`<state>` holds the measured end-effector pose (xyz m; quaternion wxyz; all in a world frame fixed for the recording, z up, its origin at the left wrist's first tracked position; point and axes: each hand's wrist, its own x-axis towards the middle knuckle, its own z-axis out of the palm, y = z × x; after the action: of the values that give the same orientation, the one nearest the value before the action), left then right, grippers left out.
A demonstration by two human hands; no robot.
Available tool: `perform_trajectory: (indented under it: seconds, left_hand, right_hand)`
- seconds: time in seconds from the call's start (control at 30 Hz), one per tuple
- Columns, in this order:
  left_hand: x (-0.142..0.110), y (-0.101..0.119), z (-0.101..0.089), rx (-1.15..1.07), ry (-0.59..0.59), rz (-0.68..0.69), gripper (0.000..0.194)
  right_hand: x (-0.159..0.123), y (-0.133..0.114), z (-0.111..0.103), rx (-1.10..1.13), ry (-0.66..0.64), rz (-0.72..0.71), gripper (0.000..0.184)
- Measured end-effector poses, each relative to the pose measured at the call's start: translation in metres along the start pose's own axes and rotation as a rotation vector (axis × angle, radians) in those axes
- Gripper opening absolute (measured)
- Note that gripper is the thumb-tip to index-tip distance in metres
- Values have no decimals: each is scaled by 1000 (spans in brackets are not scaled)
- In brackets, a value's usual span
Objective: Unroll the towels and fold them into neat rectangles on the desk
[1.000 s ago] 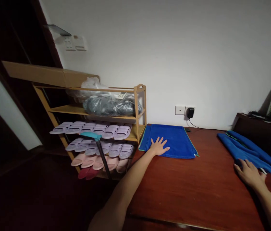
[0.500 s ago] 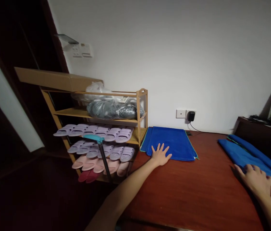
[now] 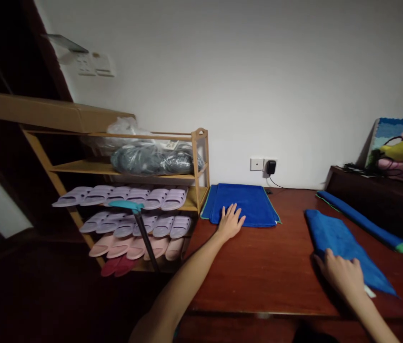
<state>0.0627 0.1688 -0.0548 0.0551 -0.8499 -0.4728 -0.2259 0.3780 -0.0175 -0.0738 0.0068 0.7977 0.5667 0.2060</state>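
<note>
My left hand (image 3: 230, 221) lies flat, fingers stretched out, on the near edge of a folded blue towel (image 3: 247, 207) at the back left of the red-brown wooden table (image 3: 258, 271). My right hand (image 3: 340, 274) rests palm down on the near end of a second blue towel (image 3: 337, 238), fingers curled over it as if gripping the cloth. A third blue towel (image 3: 362, 221), rolled long with a green tip, lies apart from it along the right side.
A bamboo shoe rack (image 3: 126, 200) with several purple and pink slippers stands left of the table, a cardboard box (image 3: 44, 112) on top. A teal-handled pole (image 3: 140, 228) leans before it. A wall socket with charger (image 3: 270, 166) sits behind. A dark cabinet (image 3: 373, 195) with a yellow plush toy stands right.
The right hand has dragged one blue towel toward the table's middle and near edge, separating it from the rolled one. The left hand stays on the folded towel, sliding slightly toward its near edge.
</note>
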Motion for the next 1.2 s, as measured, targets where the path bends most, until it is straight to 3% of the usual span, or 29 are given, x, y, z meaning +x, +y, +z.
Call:
perform_trajectory:
  seconds: [0.13,0.23,0.37,0.47,0.63,0.77,0.9,1.0,1.1,1.2]
  left_hand:
    - [-2,13,-11,-54,10,118,42]
    - [-17,44,-26,-118,-51,266,39]
    - [-65,96,-60,-305,-197,572,42]
    - [-104,111,-81,-334,-332,658,53]
    - [-140,91,-96,-295,-443,629,73]
    - [-161,69,-102,-176,-441,558,70]
    - [-184,54,-106,10,-311,494,48]
    - [-193,44,-109,75,-204,542,31]
    - [-197,36,-110,100,-125,597,28]
    - [-202,31,-107,115,-44,612,23]
  right_hand:
    - [-65,-50,-41,56,101,-23,63]
    - [-93,-67,-64,254,84,-192,62]
    - [-99,-52,-75,678,-109,-539,55]
    - [-88,-28,-64,786,-185,-572,49]
    - [-78,-3,-34,622,-130,-426,55]
    - [-97,-8,-29,528,-51,-610,77]
    - [-113,-28,-31,362,245,-759,68]
    - [-117,-39,-33,303,445,-839,60]
    - [-118,-42,-34,298,508,-878,56]
    - [-117,-38,-28,348,489,-777,61]
